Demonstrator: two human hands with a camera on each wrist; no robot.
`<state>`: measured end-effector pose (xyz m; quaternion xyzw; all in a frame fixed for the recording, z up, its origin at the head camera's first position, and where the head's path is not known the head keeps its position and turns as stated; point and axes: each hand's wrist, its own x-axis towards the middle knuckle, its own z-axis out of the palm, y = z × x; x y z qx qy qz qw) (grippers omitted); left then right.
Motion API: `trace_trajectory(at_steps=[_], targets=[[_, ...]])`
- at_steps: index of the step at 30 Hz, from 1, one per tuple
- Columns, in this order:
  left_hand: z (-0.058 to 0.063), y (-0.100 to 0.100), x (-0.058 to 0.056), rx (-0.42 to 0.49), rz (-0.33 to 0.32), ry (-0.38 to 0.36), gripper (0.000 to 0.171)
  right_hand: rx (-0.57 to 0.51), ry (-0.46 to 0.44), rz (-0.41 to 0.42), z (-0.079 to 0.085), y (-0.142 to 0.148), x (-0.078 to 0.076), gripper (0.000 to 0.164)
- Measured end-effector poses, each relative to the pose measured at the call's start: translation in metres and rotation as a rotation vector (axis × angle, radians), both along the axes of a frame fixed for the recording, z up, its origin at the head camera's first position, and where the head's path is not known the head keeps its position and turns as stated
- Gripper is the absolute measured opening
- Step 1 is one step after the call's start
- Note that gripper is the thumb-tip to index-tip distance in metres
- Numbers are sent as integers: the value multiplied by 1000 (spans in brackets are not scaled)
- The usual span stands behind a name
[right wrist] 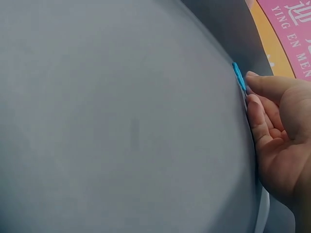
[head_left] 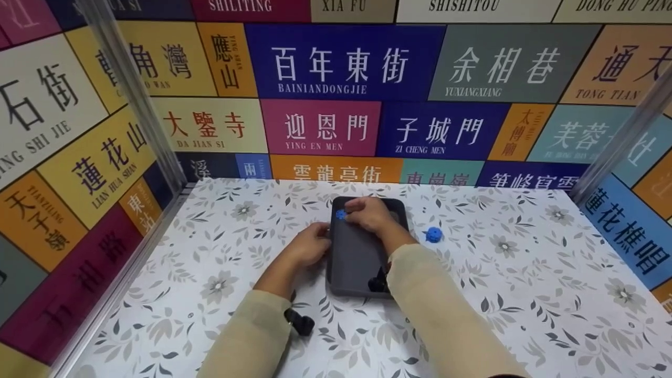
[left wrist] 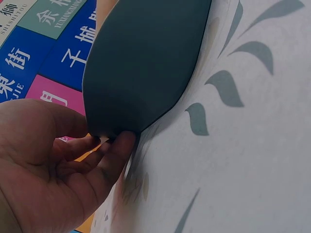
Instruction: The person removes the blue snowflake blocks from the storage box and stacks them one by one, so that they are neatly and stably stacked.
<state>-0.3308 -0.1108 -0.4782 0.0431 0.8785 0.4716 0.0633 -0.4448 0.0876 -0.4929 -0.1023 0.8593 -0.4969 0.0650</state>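
Note:
A dark grey rectangular tray (head_left: pixel 357 252) lies on the table. My left hand (head_left: pixel 313 244) grips the tray's left edge; in the left wrist view the thumb and fingers (left wrist: pixel 124 143) close on the rim of the tray (left wrist: pixel 141 63). Over the tray's far end, my right hand (head_left: pixel 371 212) reaches down with its fingers bent. At its fingertips, near the far left corner, is a small flat blue toothed piece (head_left: pixel 341 214). Seen edge-on in the right wrist view, that blue piece (right wrist: pixel 238 76) stands at the thumb and finger of the right hand (right wrist: pixel 284 124), which pinch its edge.
Right of the tray, a second blue toothed piece (head_left: pixel 433 234) lies on the flower-patterned tabletop (head_left: pixel 504 294). Panels with coloured street-name blocks (head_left: pixel 344 60) rise behind and at both sides. A clear post (head_left: pixel 134 100) stands at the left corner.

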Motion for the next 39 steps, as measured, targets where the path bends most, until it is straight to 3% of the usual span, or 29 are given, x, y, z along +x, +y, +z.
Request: trace_trajectory(at_steps=[8,20,29,39], targets=[[0,2,-1,75,19,-42,57,51,35,37,-1,-4,-4,44],[4,3,-1,26,12,-4,57,165,92,39,3,-7,-1,38],[3,3,1,29,19,-18,55,142,60,33,3,-8,0,41],[1,3,1,49,10,-9,55,216,124,37,-1,-3,-2,36]])
